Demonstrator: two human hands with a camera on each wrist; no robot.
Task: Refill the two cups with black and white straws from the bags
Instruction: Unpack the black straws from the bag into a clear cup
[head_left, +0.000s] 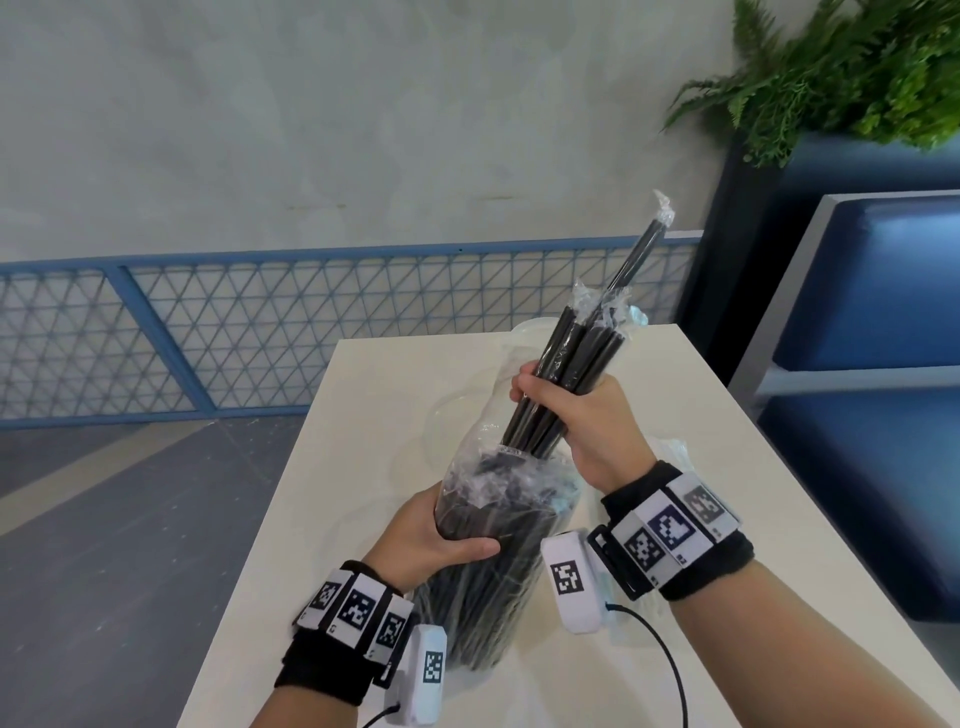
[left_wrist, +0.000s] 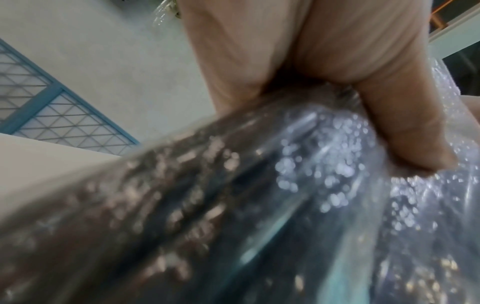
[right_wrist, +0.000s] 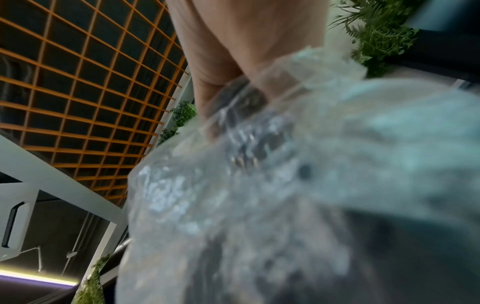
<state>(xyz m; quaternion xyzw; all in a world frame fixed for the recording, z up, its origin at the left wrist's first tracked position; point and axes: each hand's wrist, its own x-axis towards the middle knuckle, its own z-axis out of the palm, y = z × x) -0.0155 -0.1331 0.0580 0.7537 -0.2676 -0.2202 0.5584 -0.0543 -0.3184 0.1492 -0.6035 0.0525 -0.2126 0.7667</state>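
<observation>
The left hand (head_left: 441, 530) was low with thumb and fingers curled into a grip; the right hand (head_left: 576, 415), raised above it, was clenched, both wrists banded.

Both wrist views blurred: bag (left_wrist: 233, 216) a smear of plastic, straws inside indistinct. Left hand (head_left: 436, 530) fingers hidden behind bag. Clear cup (head_left: 467, 415) on table mostly hidden behind bag and straws (head_left: 566, 374). Forearms cut off at bottom edge.
</observation>
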